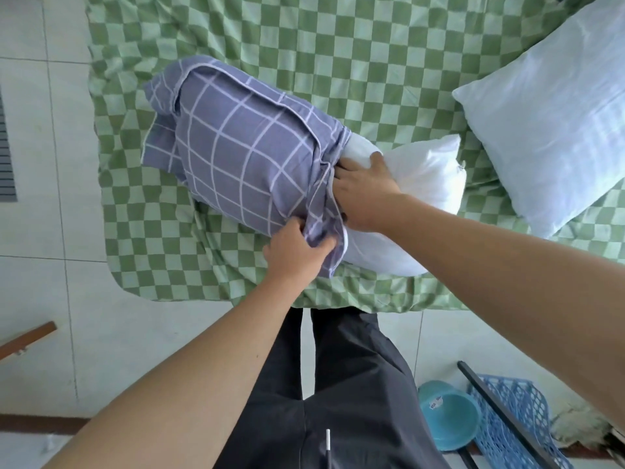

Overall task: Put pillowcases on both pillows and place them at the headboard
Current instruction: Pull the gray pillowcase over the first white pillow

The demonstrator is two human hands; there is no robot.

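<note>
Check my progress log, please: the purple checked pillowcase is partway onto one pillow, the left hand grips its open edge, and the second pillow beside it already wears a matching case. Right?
Not quite. In the head view the second pillow is still bare white, with no case on it. The rest stands: the purple checked pillowcase is partway onto the first pillow, and the left hand grips its open edge.

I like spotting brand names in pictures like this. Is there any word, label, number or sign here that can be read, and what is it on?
None can be read.
Teal basin on the floor: a small sticker with dark marks, too small and blurred to read.
Bare white pillow: a tiny tag at its edge, too small to read.
Plaid pillowcase and checked bedsheet: pattern only, no text.
</note>
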